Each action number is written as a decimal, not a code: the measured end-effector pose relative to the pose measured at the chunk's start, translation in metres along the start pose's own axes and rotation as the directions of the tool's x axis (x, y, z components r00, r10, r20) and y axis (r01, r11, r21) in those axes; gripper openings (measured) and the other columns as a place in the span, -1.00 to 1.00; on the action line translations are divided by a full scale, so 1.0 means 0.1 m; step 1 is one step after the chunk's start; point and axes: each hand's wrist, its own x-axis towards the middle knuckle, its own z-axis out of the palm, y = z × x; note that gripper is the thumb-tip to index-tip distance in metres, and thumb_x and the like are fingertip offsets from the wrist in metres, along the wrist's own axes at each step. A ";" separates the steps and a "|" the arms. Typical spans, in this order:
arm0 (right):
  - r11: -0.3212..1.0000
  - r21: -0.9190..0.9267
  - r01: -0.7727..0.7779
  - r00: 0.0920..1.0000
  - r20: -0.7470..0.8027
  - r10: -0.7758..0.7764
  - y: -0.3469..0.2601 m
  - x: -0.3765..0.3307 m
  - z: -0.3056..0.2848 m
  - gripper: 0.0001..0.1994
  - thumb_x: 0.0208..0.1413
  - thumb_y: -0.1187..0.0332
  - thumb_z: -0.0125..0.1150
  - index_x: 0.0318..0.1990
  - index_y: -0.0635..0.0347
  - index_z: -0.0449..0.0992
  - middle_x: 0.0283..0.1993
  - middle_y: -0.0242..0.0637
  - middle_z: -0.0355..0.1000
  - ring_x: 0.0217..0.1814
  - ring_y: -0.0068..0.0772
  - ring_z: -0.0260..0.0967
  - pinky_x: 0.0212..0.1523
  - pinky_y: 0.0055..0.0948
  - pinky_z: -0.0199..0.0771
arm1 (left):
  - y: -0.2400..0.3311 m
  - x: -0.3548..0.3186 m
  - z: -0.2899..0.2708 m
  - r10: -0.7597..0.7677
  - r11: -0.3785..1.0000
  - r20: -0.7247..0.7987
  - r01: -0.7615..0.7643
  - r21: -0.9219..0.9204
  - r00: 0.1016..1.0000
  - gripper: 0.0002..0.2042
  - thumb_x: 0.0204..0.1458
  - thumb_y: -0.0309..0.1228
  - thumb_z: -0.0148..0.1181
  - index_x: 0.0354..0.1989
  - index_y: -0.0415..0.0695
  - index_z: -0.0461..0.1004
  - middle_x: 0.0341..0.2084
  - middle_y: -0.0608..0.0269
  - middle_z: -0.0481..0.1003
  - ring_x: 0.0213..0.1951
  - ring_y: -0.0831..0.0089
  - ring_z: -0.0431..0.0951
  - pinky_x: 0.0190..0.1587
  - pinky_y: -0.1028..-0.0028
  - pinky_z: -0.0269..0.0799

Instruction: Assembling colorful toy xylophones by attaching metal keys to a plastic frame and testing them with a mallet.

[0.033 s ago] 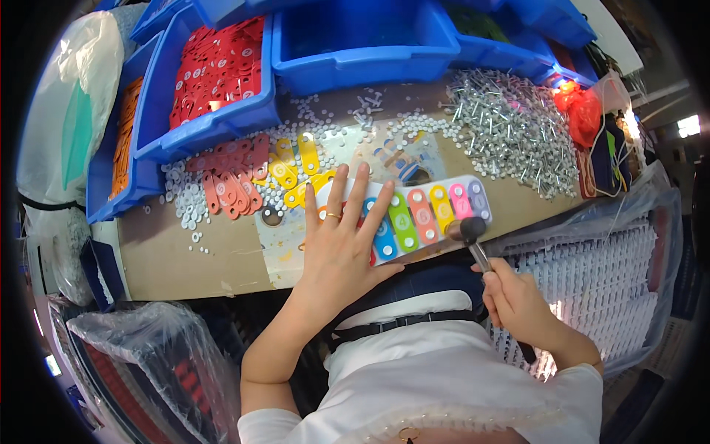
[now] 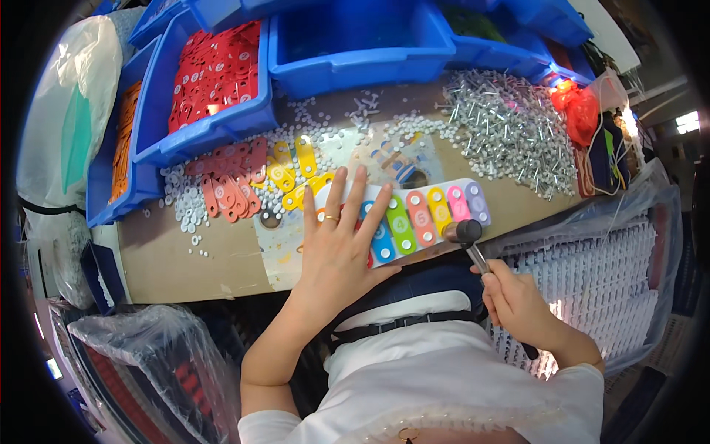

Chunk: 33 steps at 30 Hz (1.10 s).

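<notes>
A toy xylophone (image 2: 401, 223) with a white base and coloured bars lies near the table's front edge, slanting up to the right. Across its left part my left hand (image 2: 340, 240) rests flat, fingers spread, hiding some of the bars. My right hand (image 2: 515, 300) is wrapped round the handle of a hammer (image 2: 478, 257). The hammer's dark round head is over the lower ends of the bars at the right; whether it touches them I cannot tell. White round caps show on the bar ends.
Blue bins stand along the back, one full of red bars (image 2: 218, 70). A heap of metal pins (image 2: 510, 133) lies at the right. Pink bars (image 2: 229, 189), yellow bars (image 2: 305, 157) and white washers (image 2: 188, 200) lie left. A plastic-lined crate (image 2: 592, 285) stands right of me.
</notes>
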 end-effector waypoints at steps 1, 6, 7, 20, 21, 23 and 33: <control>0.979 0.112 -0.171 0.984 0.079 0.163 -0.10 -0.03 -0.08 -0.71 0.37 0.35 -0.25 0.05 0.35 0.31 -0.67 -0.39 0.26 -0.71 -0.59 0.26 -0.67 -0.55 0.25 | 0.00 0.00 0.02 -0.007 1.000 0.011 0.007 0.006 1.000 0.04 -0.36 0.10 0.44 0.39 0.06 0.10 0.41 0.02 -0.06 0.43 0.01 -0.15 0.34 -0.15 -0.27; 0.987 0.152 0.055 0.955 -0.296 -0.008 0.06 -0.17 -0.04 -0.70 0.39 0.31 -0.26 0.06 0.30 0.33 -0.65 -0.39 0.26 -0.71 -0.61 0.25 -0.68 -0.56 0.26 | 0.03 0.01 0.00 -0.004 1.000 0.006 0.004 -0.019 1.000 0.03 -0.37 0.03 0.48 0.38 0.08 0.12 0.40 0.00 -0.04 0.43 -0.02 -0.16 0.31 -0.24 -0.25; 0.994 0.103 -0.028 0.985 -0.166 0.045 0.06 -0.16 -0.05 -0.69 0.39 0.30 -0.26 0.06 0.32 0.32 -0.65 -0.40 0.27 -0.71 -0.63 0.25 -0.68 -0.57 0.26 | 0.03 0.00 0.00 0.003 1.000 0.007 -0.003 -0.018 1.000 0.03 -0.37 0.03 0.48 0.38 0.08 0.12 0.40 0.00 -0.04 0.43 -0.02 -0.16 0.31 -0.24 -0.25; 0.906 0.322 -0.276 0.953 -0.029 0.301 0.20 -0.17 -0.08 -0.71 0.37 0.29 -0.21 0.00 0.31 0.36 -0.66 -0.39 0.27 -0.76 -0.60 0.20 -0.74 -0.59 0.24 | 0.04 0.03 -0.05 -0.004 1.000 0.057 0.002 0.031 0.998 -0.01 -0.34 0.06 0.45 0.36 0.02 0.16 0.40 0.01 -0.04 0.43 0.00 -0.13 0.36 -0.12 -0.27; 0.819 0.516 -0.250 0.953 -0.019 0.302 0.26 -0.14 -0.13 -0.68 0.38 0.24 -0.20 0.00 0.32 0.36 -0.66 -0.38 0.27 -0.79 -0.59 0.19 -0.78 -0.58 0.21 | 0.03 0.03 -0.04 0.005 0.999 0.061 -0.007 0.044 0.998 -0.01 -0.34 0.06 0.45 0.35 0.02 0.16 0.40 0.01 -0.04 0.43 0.00 -0.14 0.36 -0.12 -0.27; 0.708 0.693 -0.132 0.948 -0.120 0.295 0.34 0.02 -0.24 -0.56 0.38 0.09 -0.23 0.00 0.35 0.36 -0.68 -0.38 0.24 -0.84 -0.57 0.17 -0.87 -0.61 0.10 | 0.02 0.03 -0.04 -0.003 0.999 0.075 0.000 0.039 0.997 -0.01 -0.35 0.06 0.45 0.35 0.02 0.16 0.40 0.02 -0.04 0.43 0.00 -0.14 0.36 -0.12 -0.30; 0.856 -0.501 -0.129 0.455 -0.797 -0.398 1.72 1.23 -1.33 -0.51 0.11 0.49 0.12 0.23 0.21 0.30 -0.12 -0.09 0.41 -0.05 -0.13 0.33 -0.02 -0.24 0.29 | -0.14 -0.15 -0.20 -0.037 0.988 -0.071 0.027 -0.150 0.997 -0.23 -0.10 -0.01 0.32 0.30 -0.05 0.23 0.38 -0.07 -0.03 0.41 -0.07 -0.11 0.34 -0.10 -0.29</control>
